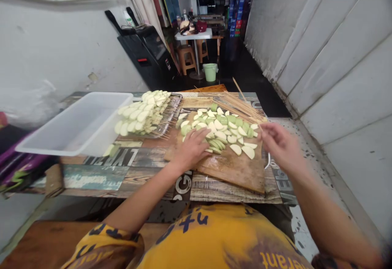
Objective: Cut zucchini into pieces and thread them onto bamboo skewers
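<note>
My left hand [194, 146] rests palm down on the near left of a pile of pale, green-skinned vegetable slices [218, 125], fingers stretched over them. Under the pile lies a wooden cutting board [232, 173]. At the board's right edge my right hand [277, 140] is closed in a pinch on a thin wooden skewer [239, 89], which slants up and to the left. A bundle of loose skewers [237, 105] lies behind the board. Left of the board, skewered slices [142, 114] are stacked on a clear tray [175, 112].
A translucent plastic bin [76, 152] stands at the table's left, near a plastic bag [33, 103] and purple items [27, 165]. White walls flank the table [147, 189]. Beyond it are a black machine [147, 52], a green bucket [210, 72] and a small white table [196, 35].
</note>
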Available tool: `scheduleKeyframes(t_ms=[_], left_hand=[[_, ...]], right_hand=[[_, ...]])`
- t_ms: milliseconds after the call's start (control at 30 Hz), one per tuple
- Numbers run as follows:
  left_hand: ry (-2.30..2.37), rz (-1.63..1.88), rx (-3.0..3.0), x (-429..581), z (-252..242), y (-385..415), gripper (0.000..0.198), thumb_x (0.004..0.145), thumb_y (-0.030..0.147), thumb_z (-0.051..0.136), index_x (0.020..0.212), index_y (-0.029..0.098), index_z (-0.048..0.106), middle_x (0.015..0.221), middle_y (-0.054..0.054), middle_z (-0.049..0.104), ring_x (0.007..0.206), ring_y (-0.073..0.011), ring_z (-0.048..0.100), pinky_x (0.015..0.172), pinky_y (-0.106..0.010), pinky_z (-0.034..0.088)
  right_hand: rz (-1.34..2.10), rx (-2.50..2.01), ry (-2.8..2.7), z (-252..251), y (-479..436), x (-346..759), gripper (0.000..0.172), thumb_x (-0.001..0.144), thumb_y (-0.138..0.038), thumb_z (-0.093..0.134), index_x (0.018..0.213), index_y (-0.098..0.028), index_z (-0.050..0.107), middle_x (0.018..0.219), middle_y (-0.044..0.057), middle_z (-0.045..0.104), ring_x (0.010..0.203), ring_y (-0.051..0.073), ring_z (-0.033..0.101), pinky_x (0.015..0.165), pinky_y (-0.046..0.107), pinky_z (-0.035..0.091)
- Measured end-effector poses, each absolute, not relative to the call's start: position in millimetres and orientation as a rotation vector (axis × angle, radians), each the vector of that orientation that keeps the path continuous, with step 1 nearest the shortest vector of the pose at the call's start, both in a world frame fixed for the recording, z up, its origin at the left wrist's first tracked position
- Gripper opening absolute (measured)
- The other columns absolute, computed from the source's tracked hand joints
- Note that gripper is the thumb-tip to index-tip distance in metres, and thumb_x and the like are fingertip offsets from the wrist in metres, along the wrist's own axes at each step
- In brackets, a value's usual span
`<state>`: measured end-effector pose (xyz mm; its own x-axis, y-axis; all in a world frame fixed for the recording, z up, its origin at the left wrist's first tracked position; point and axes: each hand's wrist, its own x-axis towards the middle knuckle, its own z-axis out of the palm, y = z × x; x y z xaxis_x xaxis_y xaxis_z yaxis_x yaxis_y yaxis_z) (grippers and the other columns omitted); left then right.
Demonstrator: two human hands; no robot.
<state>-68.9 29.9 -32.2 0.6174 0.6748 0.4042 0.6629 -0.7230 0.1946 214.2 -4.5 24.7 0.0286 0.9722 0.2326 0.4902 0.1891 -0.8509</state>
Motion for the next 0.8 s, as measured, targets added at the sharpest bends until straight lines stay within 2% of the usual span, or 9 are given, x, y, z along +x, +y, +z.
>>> scheduleKeyframes(t_ms=[133, 200, 267, 333, 433, 500, 633, 700, 800], left_hand=[[1.296, 1.111, 2.333, -65, -38, 17, 0.013, 0.081, 0.033, 0.062, 0.083, 0.021, 0.064, 0.116, -0.010, 0.064, 0.111, -0.0245, 0.056, 0.097, -0.041, 0.040], [1.341, 1.270, 1.852, -53, -36, 9, 0.018, 0.081, 0.037, 0.061, 0.088, 0.021, 0.062, 0.095, -0.008, 0.069, 0.090, -0.0203, 0.064, 0.085, -0.036, 0.047], [1.220, 1.293, 1.371, -35, -31, 1, 0.024, 0.078, 0.040, 0.063, 0.090, 0.020, 0.059, 0.083, -0.005, 0.069, 0.076, -0.0171, 0.064, 0.074, -0.031, 0.049], [1.017, 1.237, 1.057, -14, -23, -4, 0.029, 0.072, 0.040, 0.070, 0.088, 0.019, 0.058, 0.084, -0.004, 0.068, 0.074, -0.0145, 0.063, 0.068, -0.027, 0.049], [0.940, 1.206, 0.908, 14, -14, -10, 0.029, 0.063, 0.031, 0.078, 0.082, 0.016, 0.062, 0.085, -0.002, 0.067, 0.070, -0.0087, 0.059, 0.063, -0.018, 0.046], [0.960, 1.205, 0.837, 29, -10, -11, 0.026, 0.062, 0.025, 0.079, 0.081, 0.015, 0.064, 0.077, 0.001, 0.065, 0.063, -0.0057, 0.056, 0.057, -0.015, 0.044], [0.890, 1.157, 0.545, 50, -3, -10, 0.016, 0.069, 0.013, 0.074, 0.078, 0.015, 0.061, 0.074, 0.002, 0.065, 0.066, -0.0072, 0.062, 0.065, -0.018, 0.053], [0.871, 1.169, 0.466, 56, 0, -10, 0.013, 0.072, 0.008, 0.069, 0.077, 0.014, 0.059, 0.078, -0.001, 0.067, 0.073, -0.0101, 0.065, 0.071, -0.021, 0.055], [0.881, 1.209, 0.412, 56, 0, -9, 0.008, 0.076, 0.009, 0.065, 0.077, 0.014, 0.059, 0.079, -0.004, 0.069, 0.075, -0.0137, 0.067, 0.071, -0.024, 0.057]], right_hand=[[1.178, -1.314, -1.261, -13, -89, 205, 0.028, 0.090, -0.041, 0.048, 0.111, -0.022, 0.052, 0.073, -0.002, 0.058, 0.040, 0.006, 0.037, 0.040, 0.021, 0.028], [1.330, -1.295, -1.156, -29, -116, 199, 0.029, 0.091, -0.043, 0.047, 0.111, -0.022, 0.049, 0.072, -0.003, 0.057, 0.038, 0.005, 0.039, 0.038, 0.021, 0.025], [1.390, -1.267, -1.111, -40, -133, 195, 0.028, 0.089, -0.044, 0.049, 0.104, -0.021, 0.049, 0.070, -0.003, 0.057, 0.038, 0.005, 0.041, 0.038, 0.020, 0.027], [1.403, -1.245, -1.097, -46, -142, 193, 0.026, 0.087, -0.045, 0.052, 0.096, -0.021, 0.049, 0.072, -0.003, 0.058, 0.039, 0.005, 0.042, 0.039, 0.020, 0.029], [1.401, -1.248, -1.076, -52, -149, 197, 0.027, 0.086, -0.047, 0.053, 0.086, -0.020, 0.050, 0.070, -0.002, 0.058, 0.038, 0.004, 0.039, 0.037, 0.019, 0.027], [1.422, -1.235, -1.076, -55, -151, 202, 0.029, 0.087, -0.049, 0.050, 0.091, -0.020, 0.051, 0.064, -0.003, 0.057, 0.035, 0.004, 0.037, 0.035, 0.018, 0.025], [1.395, -1.175, -1.145, -60, -152, 213, 0.035, 0.090, -0.046, 0.046, 0.113, -0.020, 0.049, 0.066, -0.002, 0.058, 0.036, 0.005, 0.038, 0.035, 0.019, 0.027], [1.291, -1.199, -1.196, -62, -152, 220, 0.031, 0.090, -0.042, 0.047, 0.112, -0.020, 0.052, 0.070, -0.001, 0.058, 0.040, 0.006, 0.040, 0.037, 0.019, 0.030], [1.079, -1.297, -1.342, -62, -151, 228, 0.028, 0.090, -0.037, 0.049, 0.112, -0.021, 0.056, 0.063, -0.002, 0.056, 0.047, 0.010, 0.048, 0.040, 0.020, 0.037]])
